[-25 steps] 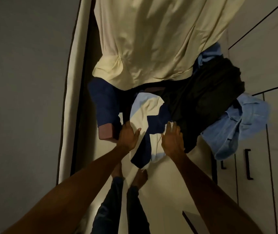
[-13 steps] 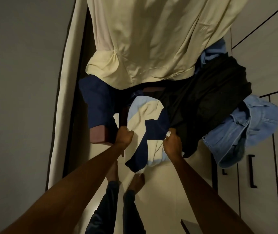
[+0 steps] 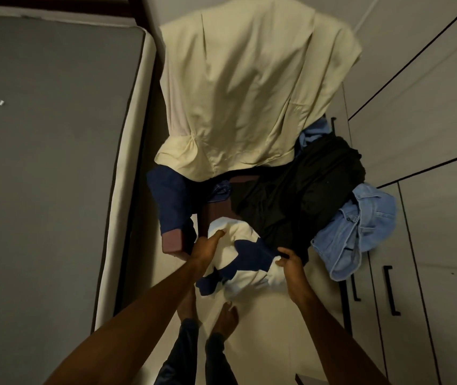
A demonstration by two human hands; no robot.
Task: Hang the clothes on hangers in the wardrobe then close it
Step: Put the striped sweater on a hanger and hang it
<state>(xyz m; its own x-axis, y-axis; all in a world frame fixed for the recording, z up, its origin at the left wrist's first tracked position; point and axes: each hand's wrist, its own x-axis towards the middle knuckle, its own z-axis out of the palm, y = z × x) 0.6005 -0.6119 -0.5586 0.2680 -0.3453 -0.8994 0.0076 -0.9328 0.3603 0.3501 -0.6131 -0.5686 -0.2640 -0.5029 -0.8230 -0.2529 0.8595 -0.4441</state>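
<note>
The left hand [image 3: 207, 250] has its fingers [image 3: 217, 234] curled into the upper left edge of a cream and navy garment [image 3: 245, 262], gripping a fold of the cloth. The right hand [image 3: 291, 263] pinches the same garment at its right edge, thumb and fingers closed on the fabric. Between the two hands the garment hangs bunched, its lower end drooping toward the person's bare feet [image 3: 226, 315] on the pale floor [image 3: 271, 343].

The garment lies at the near edge of a pile of clothes heaped on a brown chair [image 3: 173, 241]. Just behind the garment is a black garment [image 3: 305, 195], touching it. To the left of the garment a dark blue cloth [image 3: 170, 198] hangs over the chair's near corner. To the right of the garment, beyond the black one, light blue jeans [image 3: 357, 232] spill off the pile. Farther behind the garment a pale yellow shirt [image 3: 249, 93] drapes over the chair's tall back, covering it.

Well to the right of the garment stands the wardrobe [image 3: 429, 190], its pale doors shut, with dark handles [image 3: 391, 290] low on the panels. Well to the left of the garment lies a bed with a grey mattress [image 3: 49, 162].
</note>
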